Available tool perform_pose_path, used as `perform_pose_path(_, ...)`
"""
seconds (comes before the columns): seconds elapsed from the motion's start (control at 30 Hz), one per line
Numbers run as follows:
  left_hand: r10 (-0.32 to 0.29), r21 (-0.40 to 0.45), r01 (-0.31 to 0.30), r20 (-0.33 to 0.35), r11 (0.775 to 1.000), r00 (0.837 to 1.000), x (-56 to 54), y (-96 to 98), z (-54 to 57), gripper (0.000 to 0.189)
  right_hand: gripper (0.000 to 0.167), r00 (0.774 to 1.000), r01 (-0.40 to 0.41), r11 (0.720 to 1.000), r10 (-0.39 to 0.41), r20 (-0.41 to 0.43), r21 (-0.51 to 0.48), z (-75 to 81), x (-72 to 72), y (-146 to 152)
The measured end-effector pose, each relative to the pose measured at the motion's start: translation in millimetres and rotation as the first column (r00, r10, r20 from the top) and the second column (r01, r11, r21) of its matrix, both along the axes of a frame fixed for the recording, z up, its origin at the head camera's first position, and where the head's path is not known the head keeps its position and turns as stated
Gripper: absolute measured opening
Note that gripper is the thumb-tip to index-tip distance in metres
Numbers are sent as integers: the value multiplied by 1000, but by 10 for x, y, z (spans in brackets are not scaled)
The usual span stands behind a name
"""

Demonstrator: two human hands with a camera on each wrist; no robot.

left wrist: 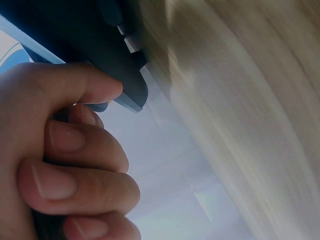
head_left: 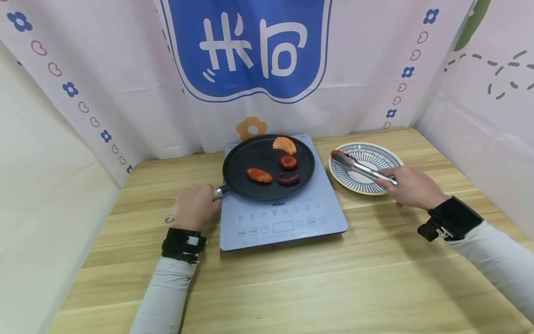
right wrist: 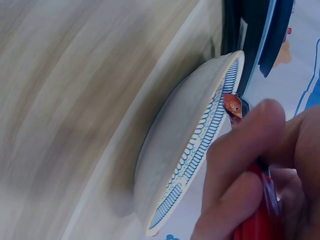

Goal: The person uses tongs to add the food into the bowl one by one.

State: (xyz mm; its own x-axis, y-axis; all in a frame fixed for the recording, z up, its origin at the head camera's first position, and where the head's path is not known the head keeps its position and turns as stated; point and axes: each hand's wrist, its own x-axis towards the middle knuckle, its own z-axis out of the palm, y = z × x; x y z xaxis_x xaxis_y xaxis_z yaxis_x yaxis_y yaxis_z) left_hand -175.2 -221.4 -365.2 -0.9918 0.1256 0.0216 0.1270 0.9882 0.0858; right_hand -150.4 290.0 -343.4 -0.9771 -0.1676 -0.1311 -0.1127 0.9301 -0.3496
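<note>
My left hand (head_left: pixel 195 207) grips the handle of a flat black frying pan (head_left: pixel 254 160). In the left wrist view its fingers (left wrist: pixel 85 185) curl round the dark handle. My right hand (head_left: pixel 415 188) holds metal tongs (head_left: pixel 359 168), whose red grip (right wrist: pixel 260 220) shows in the right wrist view. At the tongs' tips, over the left rim of a patterned plate (head_left: pixel 390 157), is a small reddish food piece (right wrist: pixel 233 105). Inside the pan lie an orange salmon-like slice (head_left: pixel 285 144), a round red slice (head_left: pixel 288 162), a reddish-orange wing-like piece (head_left: pixel 259 175) and a dark red curled piece (head_left: pixel 289 179).
Beneath the pan is a pale induction cooktop (head_left: pixel 283 227) with its control panel facing me. The plate stands to its right on the wooden table (head_left: pixel 292 287). A printed curtain (head_left: pixel 125 69) hangs behind, with walls at both sides.
</note>
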Motion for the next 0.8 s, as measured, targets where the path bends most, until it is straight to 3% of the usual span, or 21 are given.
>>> perform_pose_path(0.8, 1, 11, -1, 3, 1000, 1000, 15, 4, 16, 32, 55, 998, -25, 1000, 24, -64, -13, 187, 92, -140)
